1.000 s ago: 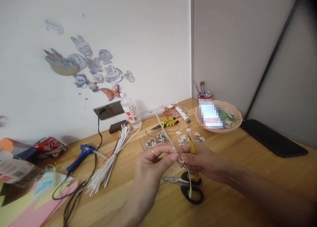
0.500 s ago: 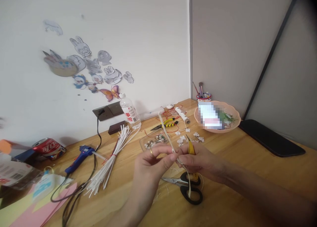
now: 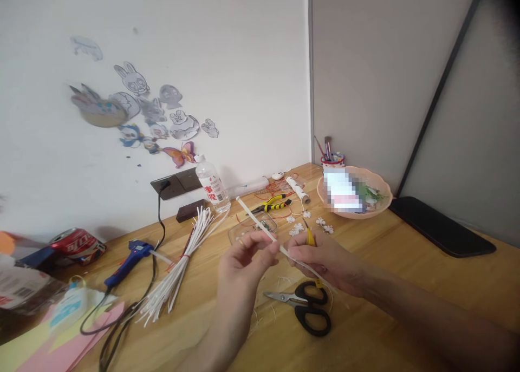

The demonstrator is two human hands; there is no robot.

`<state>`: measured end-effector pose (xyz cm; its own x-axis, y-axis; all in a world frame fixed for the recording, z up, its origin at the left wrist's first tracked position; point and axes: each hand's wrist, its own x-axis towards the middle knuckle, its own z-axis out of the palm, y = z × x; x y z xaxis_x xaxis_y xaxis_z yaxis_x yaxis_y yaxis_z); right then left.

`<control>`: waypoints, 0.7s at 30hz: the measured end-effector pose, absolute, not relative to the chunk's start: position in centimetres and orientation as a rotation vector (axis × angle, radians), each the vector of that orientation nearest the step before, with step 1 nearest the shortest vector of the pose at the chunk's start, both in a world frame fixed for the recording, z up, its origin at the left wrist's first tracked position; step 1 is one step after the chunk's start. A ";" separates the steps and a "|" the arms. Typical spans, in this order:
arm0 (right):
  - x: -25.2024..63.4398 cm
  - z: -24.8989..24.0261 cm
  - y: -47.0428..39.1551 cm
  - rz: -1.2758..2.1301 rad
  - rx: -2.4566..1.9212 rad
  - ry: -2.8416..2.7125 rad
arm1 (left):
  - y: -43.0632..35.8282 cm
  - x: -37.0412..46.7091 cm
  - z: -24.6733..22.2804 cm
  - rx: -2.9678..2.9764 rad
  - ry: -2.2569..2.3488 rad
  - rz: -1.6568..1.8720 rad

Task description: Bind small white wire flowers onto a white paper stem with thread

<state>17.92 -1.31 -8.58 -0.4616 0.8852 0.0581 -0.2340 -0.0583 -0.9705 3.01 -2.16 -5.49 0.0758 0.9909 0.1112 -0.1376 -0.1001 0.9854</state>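
Note:
A narrow white strip point(image 3: 255, 217) runs slantwise between my two hands. My left hand point(image 3: 245, 266) pinches it between thumb and finger near the middle. Just to the right, my right hand point(image 3: 335, 261) grips the same strip, and a yellow pointed tool point(image 3: 311, 237) is tucked in its fingers, tip upward. I cannot make out the tool's exact kind. Black-handled scissors point(image 3: 311, 307) lie on the table below my hands, blades pointing left. Small white flower-shaped pieces point(image 3: 296, 229) lie beyond my right hand. A clear tray point(image 3: 235, 234) of small parts is partly hidden behind my left hand.
A bundle of white strips point(image 3: 179, 269), a blue glue gun point(image 3: 129, 263) with its cord and a water bottle point(image 3: 212, 185) stand or lie leftward. Black-yellow pliers point(image 3: 276, 203) lie behind. At the right are a pink bowl point(image 3: 384, 207) and a black pad point(image 3: 442, 228).
The strip has swung from steep to a flatter slant, its upper end now further left. Its lower end no longer hangs over the scissors but trails right beneath my right hand.

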 end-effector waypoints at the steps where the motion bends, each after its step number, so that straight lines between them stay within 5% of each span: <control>1: 17.9 -8.6 -1.3 1.641 -0.787 -1.355 | -2.1 2.9 -5.5 1.252 1.016 1.337; 10: 17.5 -8.4 -1.2 1.465 -1.056 -1.407 | -2.4 1.4 -4.9 2.398 1.036 1.915; 14: 17.3 -8.2 -1.2 1.434 -1.060 -1.432 | -2.3 1.5 -5.2 2.893 0.834 1.546; 21: 17.3 -8.4 -0.9 1.417 -1.032 -1.474 | -1.4 1.6 -6.5 2.856 0.959 1.063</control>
<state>17.25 -0.88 -8.42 -0.3219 0.9465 0.0217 0.0157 0.0283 -0.9995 1.57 -1.42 -6.53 0.5988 0.5183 0.6106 0.5539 -0.8186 0.1518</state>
